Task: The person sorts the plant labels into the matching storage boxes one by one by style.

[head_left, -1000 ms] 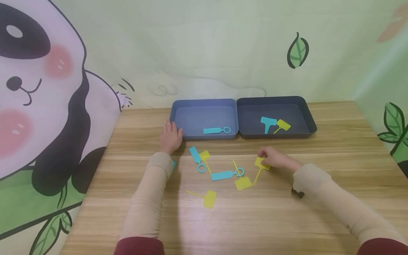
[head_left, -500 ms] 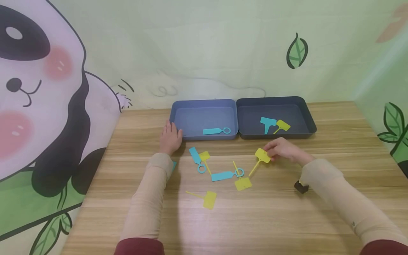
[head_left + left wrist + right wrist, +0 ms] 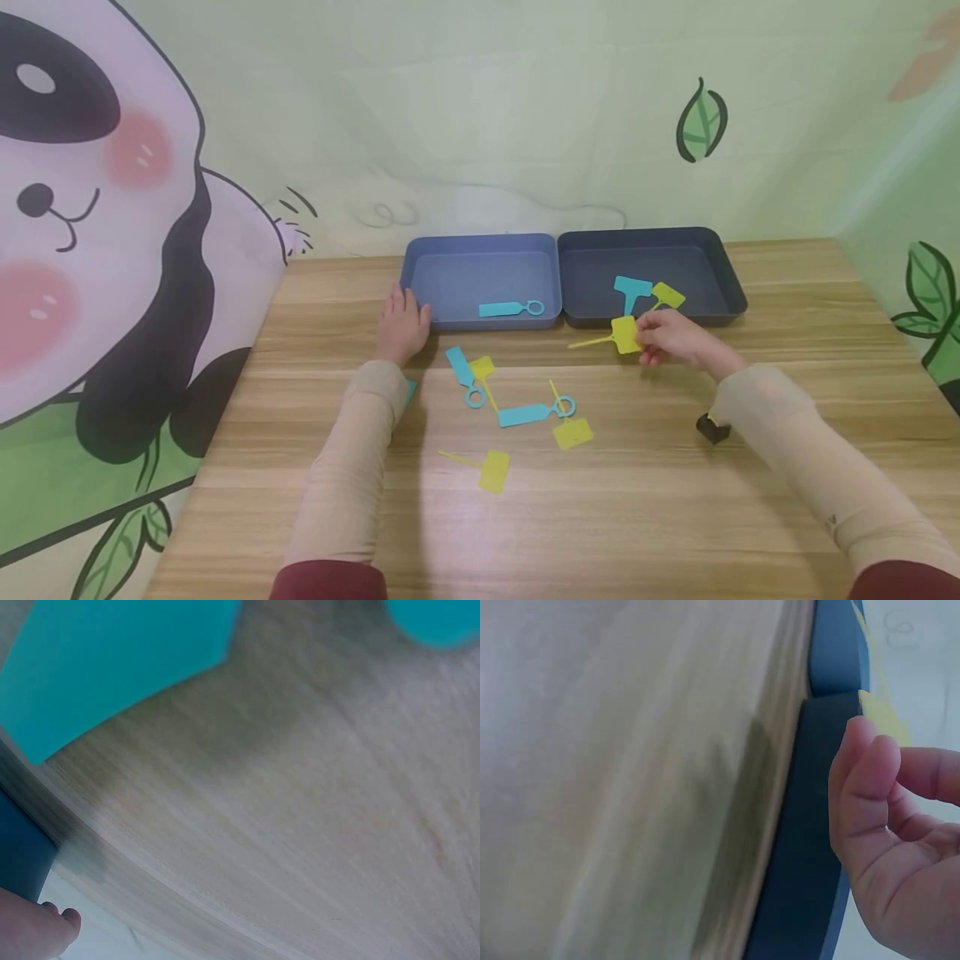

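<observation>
My right hand [image 3: 673, 337] pinches a yellow T-shaped plant label [image 3: 624, 335] by its wide end, in front of the dark tray [image 3: 720, 320]. In the right wrist view the thumb and fingertips meet on the yellow label [image 3: 885, 716]. My left hand [image 3: 403, 325] rests with extended fingers at the near left corner of the blue tray [image 3: 480, 323]. A blue ring-ended label [image 3: 501, 309] lies in the blue tray. Inside the dark tray are a blue T-shaped label [image 3: 632, 287] and a yellow label [image 3: 667, 295].
On the table lie two blue ring-ended labels [image 3: 525, 415] and several yellow T-shaped labels [image 3: 493, 472], some overlapping. A blue piece [image 3: 409, 390] is mostly hidden under the left forearm. Both trays stand side by side near the wall [image 3: 480, 125].
The right hand has lifted the yellow label off the table and brought it up to the dark tray's front, its stem swinging to the left. The left hand stays put.
</observation>
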Motion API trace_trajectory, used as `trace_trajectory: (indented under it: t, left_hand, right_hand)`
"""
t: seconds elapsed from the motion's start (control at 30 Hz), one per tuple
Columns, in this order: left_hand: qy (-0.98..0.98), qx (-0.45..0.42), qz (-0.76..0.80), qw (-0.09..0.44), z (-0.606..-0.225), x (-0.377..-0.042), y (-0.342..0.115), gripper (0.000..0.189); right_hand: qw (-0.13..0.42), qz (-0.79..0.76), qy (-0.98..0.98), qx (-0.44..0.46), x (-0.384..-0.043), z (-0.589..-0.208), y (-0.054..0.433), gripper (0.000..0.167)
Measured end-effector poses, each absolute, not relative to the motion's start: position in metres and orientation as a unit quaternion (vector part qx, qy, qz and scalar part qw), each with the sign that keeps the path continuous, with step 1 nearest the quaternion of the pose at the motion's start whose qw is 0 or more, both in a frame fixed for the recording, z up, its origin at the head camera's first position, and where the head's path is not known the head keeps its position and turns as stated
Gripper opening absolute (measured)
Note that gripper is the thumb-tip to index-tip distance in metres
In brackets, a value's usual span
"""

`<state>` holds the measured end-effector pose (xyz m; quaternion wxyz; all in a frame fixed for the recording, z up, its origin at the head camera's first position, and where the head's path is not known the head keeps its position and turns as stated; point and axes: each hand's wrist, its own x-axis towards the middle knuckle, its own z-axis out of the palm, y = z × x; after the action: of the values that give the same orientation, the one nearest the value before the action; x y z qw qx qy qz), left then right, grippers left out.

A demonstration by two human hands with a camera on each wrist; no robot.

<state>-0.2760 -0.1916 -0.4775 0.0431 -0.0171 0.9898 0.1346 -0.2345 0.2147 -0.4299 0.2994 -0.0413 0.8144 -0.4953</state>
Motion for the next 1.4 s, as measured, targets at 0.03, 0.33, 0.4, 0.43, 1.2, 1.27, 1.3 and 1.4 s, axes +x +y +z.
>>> trace_trajectory:
  t: [0.03, 0.33, 0.4, 0.43, 1.2, 1.27, 1.3, 1.4]
  left_hand:
    - [0.990, -0.018, 0.135, 0.043, -0.478, -0.276, -0.191, 0.060]
    - [0.990, -0.021, 0.134, 0.039, -0.481, -0.278, -0.192, 0.060]
    - [0.990, -0.019, 0.133, 0.039, -0.482, -0.278, -0.193, 0.060]
    - [0.990, -0.019, 0.133, 0.039, -0.482, -0.278, -0.193, 0.060]
    - [0.990, -0.011, 0.135, 0.035, -0.478, -0.274, -0.193, 0.061]
    - [0.990, -0.010, 0.137, 0.034, -0.478, -0.274, -0.193, 0.060]
    - [0.990, -0.010, 0.138, 0.034, -0.478, -0.274, -0.193, 0.060]
    - [0.990, -0.010, 0.138, 0.032, -0.477, -0.274, -0.193, 0.060]
  right_hand:
    - [0.299, -0.499, 0.812, -0.036, -0.236, -0.428, 0.215, 0.011]
    - [0.240, -0.536, 0.809, 0.013, -0.254, -0.415, 0.221, 0.015]
    - [0.220, -0.539, 0.812, 0.025, -0.258, -0.414, 0.222, 0.017]
    - [0.208, -0.537, 0.817, 0.029, -0.260, -0.413, 0.222, 0.019]
    - [0.094, -0.461, 0.880, 0.068, -0.304, -0.428, 0.219, 0.026]
    - [0.098, -0.454, 0.882, 0.073, -0.306, -0.430, 0.217, 0.026]
    - [0.099, -0.453, 0.883, 0.075, -0.307, -0.431, 0.216, 0.026]
    - [0.096, -0.448, 0.886, 0.078, -0.310, -0.434, 0.213, 0.027]
